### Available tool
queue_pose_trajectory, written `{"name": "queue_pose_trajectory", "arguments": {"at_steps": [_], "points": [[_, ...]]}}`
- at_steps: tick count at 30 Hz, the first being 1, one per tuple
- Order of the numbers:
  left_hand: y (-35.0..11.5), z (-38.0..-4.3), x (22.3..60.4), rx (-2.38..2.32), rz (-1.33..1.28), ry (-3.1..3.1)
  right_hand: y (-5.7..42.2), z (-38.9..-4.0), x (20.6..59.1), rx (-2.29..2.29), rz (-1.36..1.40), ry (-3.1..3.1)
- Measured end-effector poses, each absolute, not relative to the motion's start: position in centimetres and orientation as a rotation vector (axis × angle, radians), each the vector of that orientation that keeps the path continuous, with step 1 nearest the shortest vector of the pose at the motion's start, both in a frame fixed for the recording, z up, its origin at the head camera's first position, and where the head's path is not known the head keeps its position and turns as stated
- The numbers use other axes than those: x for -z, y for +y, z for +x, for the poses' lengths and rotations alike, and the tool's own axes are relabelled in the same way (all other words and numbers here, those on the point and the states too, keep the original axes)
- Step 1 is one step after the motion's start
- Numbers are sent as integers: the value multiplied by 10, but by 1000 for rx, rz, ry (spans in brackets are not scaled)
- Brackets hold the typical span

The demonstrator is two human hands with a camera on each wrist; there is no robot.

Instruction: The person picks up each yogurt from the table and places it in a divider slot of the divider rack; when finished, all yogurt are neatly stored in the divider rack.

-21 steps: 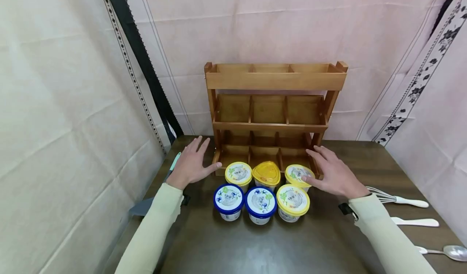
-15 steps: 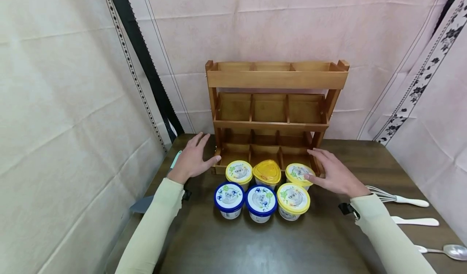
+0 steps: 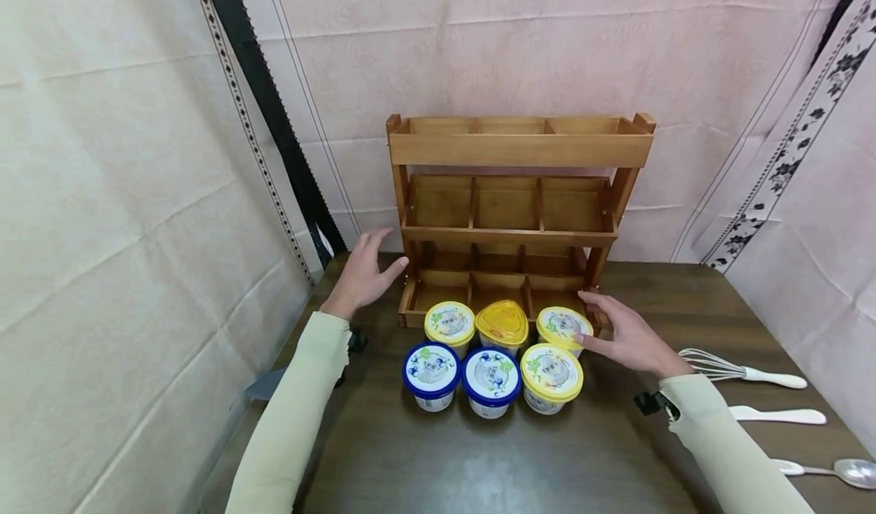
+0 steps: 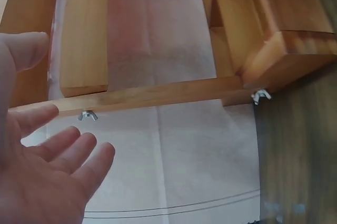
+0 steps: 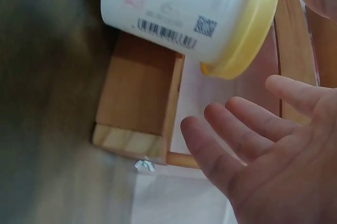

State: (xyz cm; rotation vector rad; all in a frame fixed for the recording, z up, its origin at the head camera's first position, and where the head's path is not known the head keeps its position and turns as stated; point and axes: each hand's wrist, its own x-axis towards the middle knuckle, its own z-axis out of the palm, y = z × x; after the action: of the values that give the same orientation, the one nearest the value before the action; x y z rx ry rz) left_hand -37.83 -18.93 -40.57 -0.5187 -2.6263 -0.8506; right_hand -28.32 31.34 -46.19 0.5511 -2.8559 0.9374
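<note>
Beside the left end of a three-tier wooden rack (image 3: pixel 520 151), my left hand (image 3: pixel 363 277) hovers with fingers spread, holding nothing. In the left wrist view its fingers (image 4: pixel 68 147) overlap the rack's side post with wing nuts. My right hand (image 3: pixel 630 337) reaches around the right side of the back-right yellow-lidded tub (image 3: pixel 563 324), thumb tip right at the lid. The right wrist view shows that hand spread beside the tub's white wall (image 5: pixel 179 8), not curled round it. Left of that tub stand a solid-yellow-lidded tub (image 3: pixel 502 322) and another yellow-lidded tub (image 3: pixel 449 322).
In the front row are two blue-lidded tubs (image 3: pixel 431 367) and a yellow-lidded tub (image 3: pixel 551 373). A whisk (image 3: pixel 742 371), a white-handled utensil (image 3: pixel 780 415) and a spoon (image 3: pixel 852 472) lie at right. A dark blade (image 3: pixel 265 385) shows past the left sleeve. Cloth walls surround the table.
My left hand has risen and moved forward along the rack's left side. The right hand's fingers have dropped slightly beside the back-right tub. The tubs stay put.
</note>
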Motion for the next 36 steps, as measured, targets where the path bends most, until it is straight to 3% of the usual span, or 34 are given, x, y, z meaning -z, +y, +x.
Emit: {"name": "queue_pose_trajectory", "arguments": {"at_steps": [18,36], "points": [[-180,-430,388,1352,-490,-2334,313,-279,479,-1401,575,-2826],[-171,-466,379,1464,-397,-2260,320,-286,489,-1491,610,-2806]]}}
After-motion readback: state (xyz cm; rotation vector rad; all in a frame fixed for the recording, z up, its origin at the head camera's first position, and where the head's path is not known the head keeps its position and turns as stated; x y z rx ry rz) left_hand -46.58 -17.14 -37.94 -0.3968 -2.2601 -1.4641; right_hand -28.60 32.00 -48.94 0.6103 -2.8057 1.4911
